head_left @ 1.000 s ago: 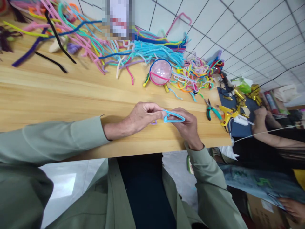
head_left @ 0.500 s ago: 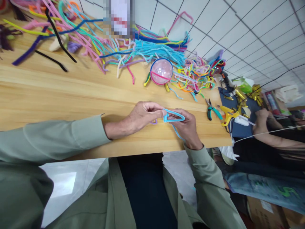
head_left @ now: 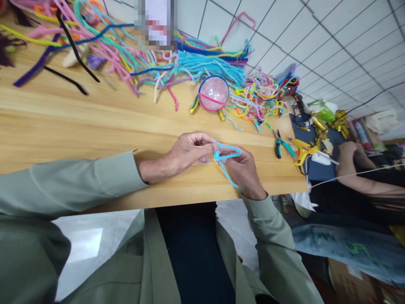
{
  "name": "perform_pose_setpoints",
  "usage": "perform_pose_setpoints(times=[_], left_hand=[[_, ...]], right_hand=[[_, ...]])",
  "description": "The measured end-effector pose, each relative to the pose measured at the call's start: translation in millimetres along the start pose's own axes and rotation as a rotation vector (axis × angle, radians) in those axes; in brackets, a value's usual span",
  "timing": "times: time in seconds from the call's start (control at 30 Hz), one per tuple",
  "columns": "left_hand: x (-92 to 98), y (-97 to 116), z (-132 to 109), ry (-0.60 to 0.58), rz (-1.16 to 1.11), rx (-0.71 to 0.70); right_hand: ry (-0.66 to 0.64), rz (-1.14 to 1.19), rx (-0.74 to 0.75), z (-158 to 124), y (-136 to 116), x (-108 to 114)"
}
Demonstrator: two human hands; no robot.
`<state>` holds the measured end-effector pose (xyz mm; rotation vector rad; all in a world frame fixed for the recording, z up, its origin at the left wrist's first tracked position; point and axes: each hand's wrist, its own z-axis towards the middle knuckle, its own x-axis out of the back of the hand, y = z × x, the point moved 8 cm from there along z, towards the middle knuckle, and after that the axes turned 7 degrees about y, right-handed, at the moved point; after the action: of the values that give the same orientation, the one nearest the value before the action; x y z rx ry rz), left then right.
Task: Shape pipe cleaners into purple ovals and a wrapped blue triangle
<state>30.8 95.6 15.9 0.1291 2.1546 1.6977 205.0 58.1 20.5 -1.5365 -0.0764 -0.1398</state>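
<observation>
A light blue pipe cleaner, bent into a narrow triangular loop, is held up between my two hands over the table's near side. My left hand pinches its left corner between thumb and fingers. On the loop's right side, my right hand has its fingers closed behind it, partly hidden by the loop. One loose tail of the pipe cleaner hangs down across the right palm toward the wrist. Below the left fingers shows a small purple loop; whether it is held or lies on the wood I cannot tell.
Beyond my hands stands a clear ball with blue and pink rims. Bundled blue pipe cleaners and tangled coloured ones line the back. To the right lie pliers and a yellow glue gun, near another person's arm.
The right hand has shifted slightly left and down. The loop's right end has become more pointed, and more of the hanging tail shows. My left hand keeps its pinch.
</observation>
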Motion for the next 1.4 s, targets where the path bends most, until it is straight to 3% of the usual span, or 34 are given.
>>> perform_pose_setpoints(times=[0.2,0.4,0.67,0.9,1.2,1.4], left_hand=[[1.4,-0.5,2.8,0.019,-0.012,0.028],[2.2,-2.7,2.9,0.009,-0.011,0.02],[-1.6,-0.8,6.5,-0.031,-0.064,-0.01],[-0.2,-4.6,8.7,-0.044,-0.023,-0.002],[8.7,-0.8,10.7,0.056,-0.004,-0.087],[1.8,-6.5,10.3,-0.043,-0.06,-0.056]], right_hand=[[0.006,-0.011,0.019,-5.8,-6.1,-5.3],[0.11,-0.05,0.051,-8.4,-7.3,-10.1],[0.235,-0.043,-0.045,-3.8,-1.3,-6.6],[0.209,-0.027,-0.091,-2.6,1.9,-11.3],[0.18,-0.061,-0.076,-6.9,-2.9,-12.0],[0.272,-0.069,-0.103,-8.0,4.6,-8.0]])
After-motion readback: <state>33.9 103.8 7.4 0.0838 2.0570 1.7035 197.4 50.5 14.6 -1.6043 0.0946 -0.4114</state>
